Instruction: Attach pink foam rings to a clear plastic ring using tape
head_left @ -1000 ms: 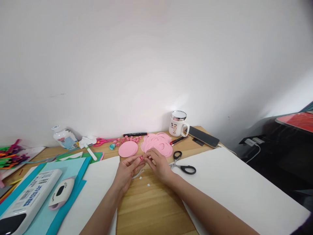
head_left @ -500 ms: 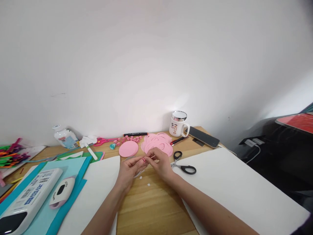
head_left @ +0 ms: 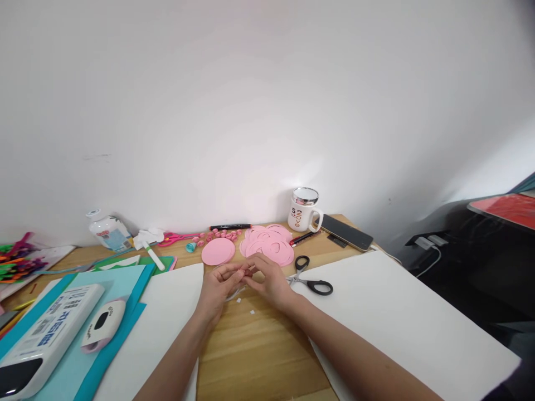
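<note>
Left hand (head_left: 220,288) and right hand (head_left: 271,283) both have a narrow grip on a small pink roll (head_left: 248,273) over the desk (head_left: 259,356). Probably light, easily crushed paper, so I'd pinch its edges gently.

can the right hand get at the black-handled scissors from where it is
Probably yes: the scissors lie just beside the right hand, handles uncovered, though it is busy with a small pink piece.
</note>
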`<state>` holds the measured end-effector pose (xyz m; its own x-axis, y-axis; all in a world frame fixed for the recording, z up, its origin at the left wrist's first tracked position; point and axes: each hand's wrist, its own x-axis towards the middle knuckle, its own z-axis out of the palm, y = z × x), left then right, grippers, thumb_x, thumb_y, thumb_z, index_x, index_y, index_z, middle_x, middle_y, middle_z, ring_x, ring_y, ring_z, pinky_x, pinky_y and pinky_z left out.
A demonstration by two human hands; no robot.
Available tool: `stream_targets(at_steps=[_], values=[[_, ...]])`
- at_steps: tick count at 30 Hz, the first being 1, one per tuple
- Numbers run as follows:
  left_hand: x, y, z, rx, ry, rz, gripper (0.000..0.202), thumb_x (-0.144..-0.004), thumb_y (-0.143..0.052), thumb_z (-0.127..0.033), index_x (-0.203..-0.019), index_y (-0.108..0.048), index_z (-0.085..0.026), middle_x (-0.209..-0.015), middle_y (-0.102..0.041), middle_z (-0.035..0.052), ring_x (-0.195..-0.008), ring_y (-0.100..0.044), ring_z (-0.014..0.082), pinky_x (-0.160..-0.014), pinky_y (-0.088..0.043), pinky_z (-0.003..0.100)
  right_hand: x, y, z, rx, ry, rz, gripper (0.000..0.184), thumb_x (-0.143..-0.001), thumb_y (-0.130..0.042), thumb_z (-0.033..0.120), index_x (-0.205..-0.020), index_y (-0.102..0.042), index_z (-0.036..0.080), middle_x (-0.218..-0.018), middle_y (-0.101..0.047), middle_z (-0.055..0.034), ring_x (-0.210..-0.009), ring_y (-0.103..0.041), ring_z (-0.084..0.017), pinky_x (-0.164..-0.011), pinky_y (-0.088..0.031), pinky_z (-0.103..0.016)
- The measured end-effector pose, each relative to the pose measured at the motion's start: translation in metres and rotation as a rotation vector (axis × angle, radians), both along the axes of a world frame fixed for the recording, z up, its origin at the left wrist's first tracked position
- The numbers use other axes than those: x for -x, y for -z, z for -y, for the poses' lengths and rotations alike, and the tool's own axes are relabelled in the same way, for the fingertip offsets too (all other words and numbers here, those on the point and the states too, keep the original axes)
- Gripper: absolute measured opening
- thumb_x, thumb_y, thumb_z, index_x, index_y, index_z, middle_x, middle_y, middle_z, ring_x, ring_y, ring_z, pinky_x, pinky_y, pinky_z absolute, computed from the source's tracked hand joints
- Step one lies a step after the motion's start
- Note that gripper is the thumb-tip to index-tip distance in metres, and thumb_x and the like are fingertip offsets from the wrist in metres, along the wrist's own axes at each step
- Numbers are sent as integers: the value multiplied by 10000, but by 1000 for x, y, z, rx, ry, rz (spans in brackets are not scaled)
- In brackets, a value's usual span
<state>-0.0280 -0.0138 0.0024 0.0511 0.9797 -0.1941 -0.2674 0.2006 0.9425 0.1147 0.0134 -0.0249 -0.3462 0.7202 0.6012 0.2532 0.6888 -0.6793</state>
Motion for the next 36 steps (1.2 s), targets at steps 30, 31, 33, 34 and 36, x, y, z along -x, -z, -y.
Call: stream_targets(at_steps=[30,31,33,34,36], values=[[-1,-4,1,-26,-12,-44,268,-595,-727,-307,-757,-660,-104,-791,-701,95,-707,-658,184,-726,-524,298,1,3,1,-69,99,72,134,-756,-544,187,-887,-526,202,-819,-586,-30,-710,-556,-140,-617,-492,-261],[-2,-4,1,-33,-16,-62,274,-593,-727,-314,-756,-660,-104,-791,-701,96,-704,-657,185,-716,-527,297,0,3,1,-77,101,89,127,-756,-544,188,-882,-530,200,-814,-587,-30,-703,-554,-139,-614,-487,-259],[-2,-5,1,-40,-29,-92,289,-588,-727,-317,-768,-658,-103,-787,-701,97,-702,-656,188,-705,-529,297,0,3,2,-99,117,111,101,-760,-540,185,-860,-542,198,-802,-587,-33,-709,-548,-141,-615,-475,-256],[-2,-6,1,-42,-42,-102,295,-588,-726,-316,-777,-655,-101,-779,-701,97,-703,-657,190,-705,-529,298,0,2,2,-104,132,114,87,-762,-538,181,-846,-548,198,-801,-588,-35,-718,-547,-143,-620,-470,-255],[-2,-6,0,-53,-95,-118,304,-587,-724,-310,-792,-646,-100,-753,-698,91,-694,-658,194,-695,-530,302,-1,1,1,-98,181,106,61,-766,-536,182,-820,-558,199,-804,-592,-35,-730,-548,-144,-627,-459,-253]])
